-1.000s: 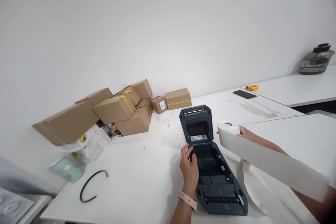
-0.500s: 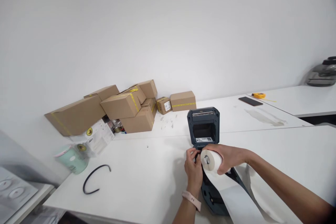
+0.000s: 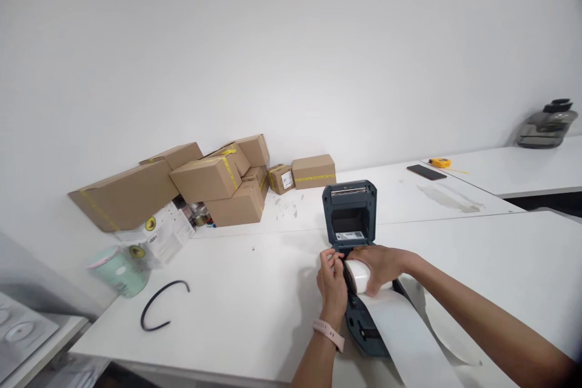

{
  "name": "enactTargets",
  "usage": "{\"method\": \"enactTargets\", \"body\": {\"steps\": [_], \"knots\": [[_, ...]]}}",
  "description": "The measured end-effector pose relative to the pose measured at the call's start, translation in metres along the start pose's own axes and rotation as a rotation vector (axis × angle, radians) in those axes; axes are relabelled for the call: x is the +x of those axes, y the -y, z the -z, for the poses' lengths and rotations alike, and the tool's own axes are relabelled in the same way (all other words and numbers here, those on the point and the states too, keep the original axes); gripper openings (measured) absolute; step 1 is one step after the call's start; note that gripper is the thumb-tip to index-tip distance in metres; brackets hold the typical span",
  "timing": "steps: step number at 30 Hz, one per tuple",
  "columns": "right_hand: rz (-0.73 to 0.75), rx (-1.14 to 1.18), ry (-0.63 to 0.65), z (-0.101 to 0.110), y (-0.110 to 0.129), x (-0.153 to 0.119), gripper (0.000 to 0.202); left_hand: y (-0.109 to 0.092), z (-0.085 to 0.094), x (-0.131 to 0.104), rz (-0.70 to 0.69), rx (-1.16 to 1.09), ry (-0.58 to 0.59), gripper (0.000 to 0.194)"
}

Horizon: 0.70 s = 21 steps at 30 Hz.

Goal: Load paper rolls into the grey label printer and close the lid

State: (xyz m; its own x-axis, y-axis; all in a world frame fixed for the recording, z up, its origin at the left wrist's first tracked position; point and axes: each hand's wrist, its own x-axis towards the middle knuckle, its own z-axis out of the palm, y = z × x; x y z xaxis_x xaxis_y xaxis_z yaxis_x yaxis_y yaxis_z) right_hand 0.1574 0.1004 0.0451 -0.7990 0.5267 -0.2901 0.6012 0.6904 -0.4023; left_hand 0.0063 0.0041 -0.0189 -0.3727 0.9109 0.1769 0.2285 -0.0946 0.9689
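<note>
A dark blue-grey printer stands on the white table with its lid raised. My right hand is wrapped over a white label roll, which sits low inside the body. From the roll a wide paper strip runs toward the front edge. At the printer's left side, my left hand, with a pink band on the wrist, has its fingers curled against the inner edge near the roll's end; what they grip is hidden.
Cardboard boxes are piled at the back left, near a mint green canister. A black curved cable lies left. Further back right are a dark flat object, a yellow tape measure and a dark jug.
The label roll has moved down into the printer, and its open core end no longer shows. My right hand has lowered with it. The view has shifted slightly.
</note>
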Motion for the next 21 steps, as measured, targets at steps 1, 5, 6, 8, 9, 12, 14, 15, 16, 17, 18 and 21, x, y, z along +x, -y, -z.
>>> {"method": "enactTargets", "body": {"steps": [1,5,6,8,9,12,14,15,16,17,18,21], "knots": [[-0.011,-0.011,-0.006,-0.004,-0.001,0.004,0.092,0.000,0.000,0.000,-0.001,0.005,0.000,0.020],[-0.044,-0.046,-0.015,-0.019,-0.007,0.017,0.094,0.000,-0.001,-0.001,-0.015,0.014,-0.002,0.020],[-0.048,-0.054,-0.016,-0.022,-0.009,0.019,0.094,0.000,-0.001,-0.001,-0.018,0.015,-0.004,0.020],[-0.047,-0.061,-0.022,-0.025,-0.012,0.021,0.094,0.001,-0.002,-0.001,-0.023,0.019,-0.007,0.020],[-0.041,-0.059,-0.026,-0.026,-0.014,0.021,0.094,0.001,-0.002,-0.001,-0.024,0.022,-0.008,0.020],[-0.008,-0.044,-0.045,-0.024,-0.017,0.020,0.092,0.001,-0.001,0.000,-0.025,0.032,-0.002,0.020],[0.004,-0.035,-0.060,-0.023,-0.018,0.020,0.089,0.001,-0.001,0.001,-0.026,0.038,0.005,0.021],[0.006,-0.030,-0.067,-0.023,-0.018,0.020,0.089,0.001,-0.001,0.001,-0.027,0.040,0.009,0.021],[0.010,-0.025,-0.074,-0.023,-0.017,0.020,0.089,0.001,-0.001,0.001,-0.029,0.042,0.011,0.021],[0.014,-0.020,-0.083,-0.023,-0.016,0.020,0.090,0.001,0.000,0.001,-0.031,0.045,0.013,0.021],[0.020,-0.014,-0.097,-0.022,-0.014,0.019,0.090,0.001,0.000,0.001,-0.033,0.047,0.013,0.021],[0.058,0.008,-0.181,-0.012,-0.003,0.006,0.081,0.000,0.000,0.000,-0.033,0.054,0.011,0.023]]}}
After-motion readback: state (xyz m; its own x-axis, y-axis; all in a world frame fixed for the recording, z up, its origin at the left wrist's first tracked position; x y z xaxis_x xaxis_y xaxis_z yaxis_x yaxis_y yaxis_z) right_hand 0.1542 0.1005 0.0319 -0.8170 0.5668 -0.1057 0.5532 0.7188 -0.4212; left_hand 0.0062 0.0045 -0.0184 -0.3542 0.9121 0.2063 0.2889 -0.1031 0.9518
